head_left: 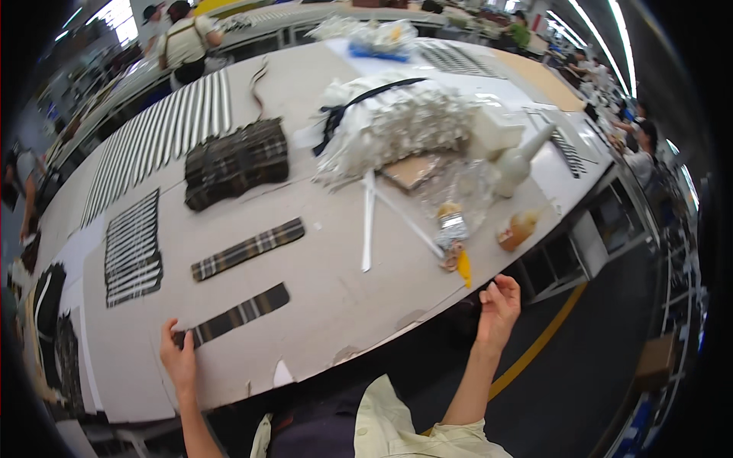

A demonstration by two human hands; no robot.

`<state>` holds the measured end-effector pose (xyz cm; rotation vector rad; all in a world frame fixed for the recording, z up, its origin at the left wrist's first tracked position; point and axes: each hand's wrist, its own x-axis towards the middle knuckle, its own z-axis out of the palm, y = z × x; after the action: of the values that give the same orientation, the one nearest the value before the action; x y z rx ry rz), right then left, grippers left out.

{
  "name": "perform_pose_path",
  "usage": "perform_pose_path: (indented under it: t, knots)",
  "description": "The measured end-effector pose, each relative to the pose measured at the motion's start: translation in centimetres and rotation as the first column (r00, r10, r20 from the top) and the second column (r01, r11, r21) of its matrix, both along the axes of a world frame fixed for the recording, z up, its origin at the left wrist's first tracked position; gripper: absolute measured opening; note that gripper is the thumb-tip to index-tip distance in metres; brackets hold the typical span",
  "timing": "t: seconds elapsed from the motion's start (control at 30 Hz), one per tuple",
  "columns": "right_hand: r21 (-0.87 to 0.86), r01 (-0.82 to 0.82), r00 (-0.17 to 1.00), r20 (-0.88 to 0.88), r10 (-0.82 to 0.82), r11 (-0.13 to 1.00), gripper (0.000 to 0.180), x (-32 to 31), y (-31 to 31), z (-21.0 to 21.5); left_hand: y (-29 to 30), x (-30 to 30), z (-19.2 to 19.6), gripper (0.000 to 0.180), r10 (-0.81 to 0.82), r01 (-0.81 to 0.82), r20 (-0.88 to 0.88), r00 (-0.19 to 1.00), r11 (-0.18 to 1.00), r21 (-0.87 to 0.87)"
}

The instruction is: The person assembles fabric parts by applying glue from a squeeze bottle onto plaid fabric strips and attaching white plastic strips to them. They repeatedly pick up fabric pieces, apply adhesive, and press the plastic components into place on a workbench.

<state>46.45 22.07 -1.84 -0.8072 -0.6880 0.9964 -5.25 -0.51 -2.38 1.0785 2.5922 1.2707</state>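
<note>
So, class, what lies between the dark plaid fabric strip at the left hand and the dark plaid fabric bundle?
The head view shows a second dark plaid fabric strip between them, on the pale grey tabletop.

At eight o'clock the left hand (180,362) covers the near end of a plaid fabric strip (243,314). Over at four, I can't tell whether the right hand's (498,314) bunched fingers hold anything. The white heap (405,126) at twelve blurs past counting, and the desk (328,305) hides the legs of a worker (185,42) between ten and eleven.
</note>
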Motion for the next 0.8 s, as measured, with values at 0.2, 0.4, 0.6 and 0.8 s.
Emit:
perform_pose_path:
  t: [0.2, 0.4, 0.6, 0.8]
  knots:
    - [0.392, -0.368, 0.241, -0.835, 0.494, 0.843, 0.091, 3.0, 7.5, 0.6, 1.3, 0.5, -1.1, 0.035, 0.033, -0.034, -0.067, 0.997, 0.999, -0.02]
    - [0.314, -0.027, -0.05, -0.949, 0.312, 0.949, 0.095, 1.7, 13.9, -0.7, -1.4, -0.5, -1.6, 0.036, 0.079, -0.081, -0.079, 0.994, 0.997, -0.021]
    - [0.098, 0.07, 0.126, -0.988, 0.088, 0.993, 0.074, 6.8, 17.6, -2.0, -0.2, -0.1, -1.9, 0.036, -0.008, 0.007, 0.016, 1.0, 0.998, 0.059]
    - [0.296, -0.133, 0.812, -0.515, 0.276, 0.946, 0.056, -0.2, 8.3, 2.0, -1.2, -1.6, -2.9, 0.043, 0.026, -0.03, 0.047, 0.999, 0.996, 0.086]
